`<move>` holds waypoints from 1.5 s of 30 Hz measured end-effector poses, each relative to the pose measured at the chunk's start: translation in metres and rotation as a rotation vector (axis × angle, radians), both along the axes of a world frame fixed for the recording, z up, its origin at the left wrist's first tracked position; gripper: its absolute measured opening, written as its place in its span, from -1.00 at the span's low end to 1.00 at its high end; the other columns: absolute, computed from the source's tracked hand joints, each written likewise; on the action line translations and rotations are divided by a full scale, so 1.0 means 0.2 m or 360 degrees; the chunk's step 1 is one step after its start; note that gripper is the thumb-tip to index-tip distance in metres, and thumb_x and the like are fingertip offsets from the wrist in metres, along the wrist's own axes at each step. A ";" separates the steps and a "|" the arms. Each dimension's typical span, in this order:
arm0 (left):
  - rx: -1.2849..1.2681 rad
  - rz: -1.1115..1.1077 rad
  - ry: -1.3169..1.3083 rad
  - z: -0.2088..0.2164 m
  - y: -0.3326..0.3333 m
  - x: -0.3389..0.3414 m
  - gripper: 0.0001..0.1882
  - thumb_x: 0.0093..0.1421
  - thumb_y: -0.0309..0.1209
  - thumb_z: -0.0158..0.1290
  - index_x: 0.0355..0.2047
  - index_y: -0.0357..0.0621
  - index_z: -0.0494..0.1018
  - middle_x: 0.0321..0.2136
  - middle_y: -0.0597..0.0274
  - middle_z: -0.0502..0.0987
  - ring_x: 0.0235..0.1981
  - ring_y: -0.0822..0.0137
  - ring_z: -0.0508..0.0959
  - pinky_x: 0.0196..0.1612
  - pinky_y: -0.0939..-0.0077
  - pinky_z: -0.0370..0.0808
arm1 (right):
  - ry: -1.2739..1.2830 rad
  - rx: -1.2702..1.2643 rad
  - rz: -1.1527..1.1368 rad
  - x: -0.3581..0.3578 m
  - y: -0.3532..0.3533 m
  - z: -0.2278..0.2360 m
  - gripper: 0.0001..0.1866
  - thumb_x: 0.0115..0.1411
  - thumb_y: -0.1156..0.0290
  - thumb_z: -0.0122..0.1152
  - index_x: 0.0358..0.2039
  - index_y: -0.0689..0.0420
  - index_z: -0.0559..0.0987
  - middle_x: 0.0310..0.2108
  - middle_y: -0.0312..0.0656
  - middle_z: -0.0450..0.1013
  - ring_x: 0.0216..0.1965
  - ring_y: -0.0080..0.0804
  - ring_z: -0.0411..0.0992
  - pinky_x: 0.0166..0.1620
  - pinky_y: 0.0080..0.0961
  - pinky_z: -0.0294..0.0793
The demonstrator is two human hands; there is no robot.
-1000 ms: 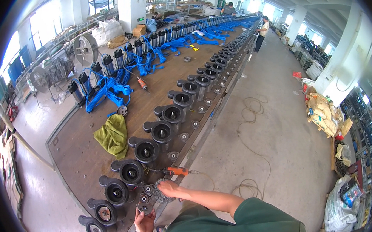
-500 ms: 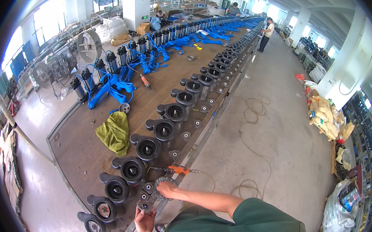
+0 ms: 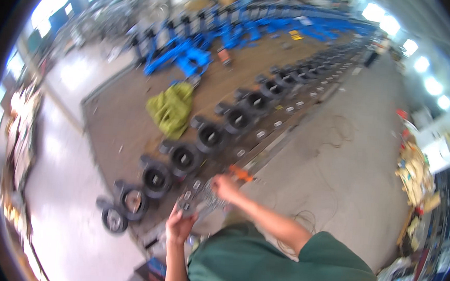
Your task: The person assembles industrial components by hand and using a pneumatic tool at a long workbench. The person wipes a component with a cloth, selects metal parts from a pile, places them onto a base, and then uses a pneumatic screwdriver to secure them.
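- Here's the left hand (image 3: 181, 223), low on the bench's near side, its fingers curled around a dark flanged part (image 3: 186, 207).
- The part sits right at those fingertips, gripped by its edge, pale-centred and facing up.
- Just beyond it, two similar flanged pieces (image 3: 197, 184) lie close together, near the fingers but apart from them.
- Across to the right hand (image 3: 224, 187), reaching over a round dish (image 3: 214, 200) of small grey bits; the picture is smeared with motion, so I can't tell whether those fingers are pinching anything.
- An orange power tool (image 3: 241, 173) lies just past that hand, by the bench edge.
- And what a line-up: black round housings (image 3: 156, 179) march diagonally up the brown bench (image 3: 117, 114), open mouths upward, with smaller pieces spaced alongside.
- A crumpled olive cloth (image 3: 170, 110) sits to the left of the row, and bundled blue cables (image 3: 191, 57) sprawl further back.
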State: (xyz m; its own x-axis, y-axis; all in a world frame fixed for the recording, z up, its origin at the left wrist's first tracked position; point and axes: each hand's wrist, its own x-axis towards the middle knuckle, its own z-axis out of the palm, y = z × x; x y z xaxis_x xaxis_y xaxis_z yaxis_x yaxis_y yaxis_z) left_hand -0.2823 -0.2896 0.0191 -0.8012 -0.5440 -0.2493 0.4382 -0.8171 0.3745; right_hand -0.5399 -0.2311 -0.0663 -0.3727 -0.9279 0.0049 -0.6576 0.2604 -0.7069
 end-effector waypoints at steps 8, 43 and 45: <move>-0.0003 -0.0065 0.0253 0.11 -0.02 -0.04 -0.20 0.13 -0.38 0.23 0.37 -0.08 0.18 0.19 0.02 0.40 0.07 0.06 0.51 0.16 0.14 0.44 | -0.1915 0.0139 0.0089 0.02 0.09 0.62 -0.88 0.23 0.49 0.31 -0.23 0.23 0.63 -0.37 -0.30 0.56 -0.39 -0.58 0.51 -0.26 -0.61 0.54; -0.0089 0.0007 0.0309 0.17 -0.02 -0.11 -0.27 0.16 -0.47 0.20 0.35 -0.14 0.23 0.16 0.10 0.45 0.09 0.07 0.53 0.18 0.10 0.45 | -0.0822 0.0142 0.0343 0.16 -0.02 0.88 -0.85 0.25 0.51 0.28 -0.20 0.31 0.60 -0.42 -0.26 0.59 -0.42 -0.60 0.51 -0.30 -0.58 0.53; -0.0089 -0.0016 0.0292 0.17 -0.03 -0.10 -0.24 0.14 -0.44 0.22 0.35 -0.15 0.21 0.18 0.08 0.43 0.11 0.05 0.51 0.18 0.10 0.43 | -0.1005 0.0103 0.0299 0.15 -0.02 0.89 -0.84 0.25 0.51 0.28 -0.20 0.31 0.61 -0.41 -0.26 0.59 -0.43 -0.60 0.51 -0.30 -0.59 0.52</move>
State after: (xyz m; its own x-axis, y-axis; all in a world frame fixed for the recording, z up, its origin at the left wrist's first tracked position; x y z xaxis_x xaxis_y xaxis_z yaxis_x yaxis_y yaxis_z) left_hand -0.3019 -0.2955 0.0522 -0.8359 -0.5446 -0.0683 0.4953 -0.8020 0.3339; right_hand -0.5090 -0.2354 0.1126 -0.1176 -0.9686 -0.2192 -0.1603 0.2364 -0.9583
